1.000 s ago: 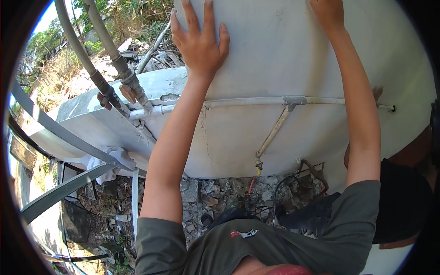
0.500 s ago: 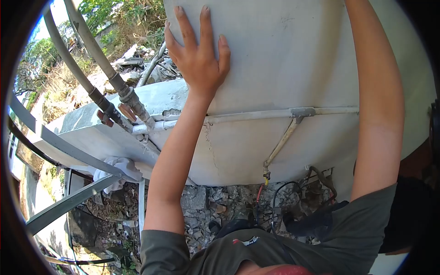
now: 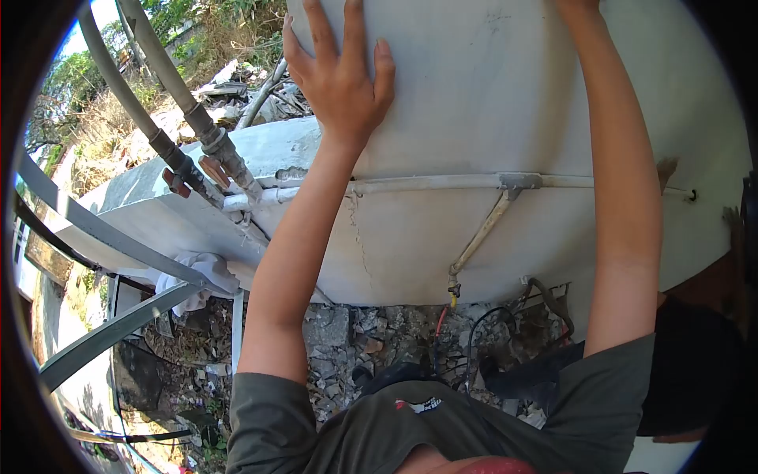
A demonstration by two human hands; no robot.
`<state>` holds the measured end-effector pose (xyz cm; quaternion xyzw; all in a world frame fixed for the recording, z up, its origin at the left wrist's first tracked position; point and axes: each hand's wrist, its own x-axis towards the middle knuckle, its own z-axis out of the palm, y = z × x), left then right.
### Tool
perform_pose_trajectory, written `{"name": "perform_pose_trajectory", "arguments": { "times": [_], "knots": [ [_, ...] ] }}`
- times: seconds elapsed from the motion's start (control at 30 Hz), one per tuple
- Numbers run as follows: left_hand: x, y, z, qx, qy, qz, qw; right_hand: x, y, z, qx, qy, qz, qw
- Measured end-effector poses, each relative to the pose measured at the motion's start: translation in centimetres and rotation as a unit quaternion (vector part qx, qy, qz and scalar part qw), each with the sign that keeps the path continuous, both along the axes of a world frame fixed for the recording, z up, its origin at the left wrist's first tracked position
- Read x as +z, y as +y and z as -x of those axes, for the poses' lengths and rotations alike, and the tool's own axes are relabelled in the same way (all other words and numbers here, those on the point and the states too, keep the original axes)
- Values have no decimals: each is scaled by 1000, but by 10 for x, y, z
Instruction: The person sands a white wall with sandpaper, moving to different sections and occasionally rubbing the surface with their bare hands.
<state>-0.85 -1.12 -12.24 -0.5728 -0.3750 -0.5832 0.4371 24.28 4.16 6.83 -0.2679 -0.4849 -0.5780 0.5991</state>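
My left hand (image 3: pixel 341 87) lies flat on the pale grey wall (image 3: pixel 466 87), fingers spread, near its left edge. Its fingertips reach the top of the picture, and I see nothing held in it. Higher on the right, my right hand (image 3: pixel 580 5) is cut off by the picture's upper edge. Only its wrist end shows, so its fingers and anything in them are hidden. Below both hands a white pipe (image 3: pixel 426 184) runs along the wall, passing behind my forearms. A branch pipe (image 3: pixel 483 229) drops from its grey tee to a small tap (image 3: pixel 453 283).
Two thick grey pipes (image 3: pixel 162 63) with red-handled valves (image 3: pixel 213 171) rise at the left. A metal frame (image 3: pixel 118 336) and white cloth (image 3: pixel 197 272) stand below them. Rubble (image 3: pixel 332 347) and hoses (image 3: pixel 545 292) lie at the wall's foot. A person in dark clothing (image 3: pixel 695 363) is at right.
My right arm has shifted left, bringing its wrist into view at the top. The left hand stays flat on the wall. The whole view has shifted slightly, and more pipe shows at right.
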Motion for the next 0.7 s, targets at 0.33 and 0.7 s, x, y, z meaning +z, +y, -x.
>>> {"name": "perform_pose_trajectory", "arguments": {
  "times": [0.33, 0.7],
  "knots": [
    [-6, 10, 1, -24, -22, -30, 999, -92, -30, 17, 54, -33, 104, 993],
    [-5, 7, -1, -14, -28, -35, 999, -173, -34, 19, 101, -48, 144, 983]
  ]
}}
